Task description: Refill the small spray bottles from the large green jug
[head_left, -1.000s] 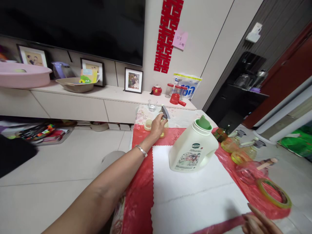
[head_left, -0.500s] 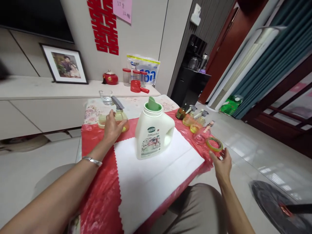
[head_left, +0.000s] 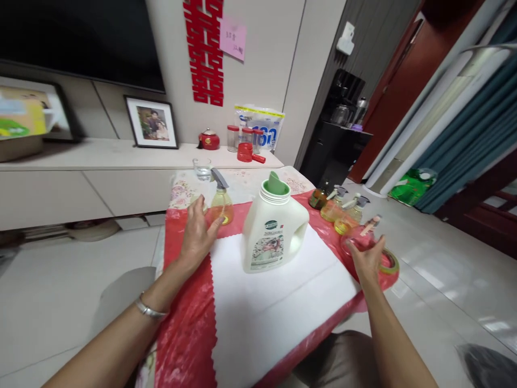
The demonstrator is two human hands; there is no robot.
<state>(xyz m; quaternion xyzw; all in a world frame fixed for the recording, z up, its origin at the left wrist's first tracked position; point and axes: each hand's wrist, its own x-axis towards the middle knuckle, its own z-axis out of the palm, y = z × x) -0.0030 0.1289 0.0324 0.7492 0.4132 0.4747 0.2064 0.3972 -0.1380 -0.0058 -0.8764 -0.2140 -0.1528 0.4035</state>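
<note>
Left hand (head_left: 198, 229) was held open just beside the small spray bottle (head_left: 221, 200) near the table's far left edge; thin, light plastic, probably slick, it was judged best gripped at the neck. Right hand (head_left: 365, 257), fingers loosely spread, rested by the tape roll (head_left: 390, 262) at the right edge.

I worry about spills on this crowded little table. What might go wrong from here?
The big white jug stands uncapped between both arms; a bump could tip it. The left hand is open right beside the spray bottle, which looks light and could topple. The right hand reaches over a clear pink bottle and tape roll at the table's edge, where things could slide off.
</note>
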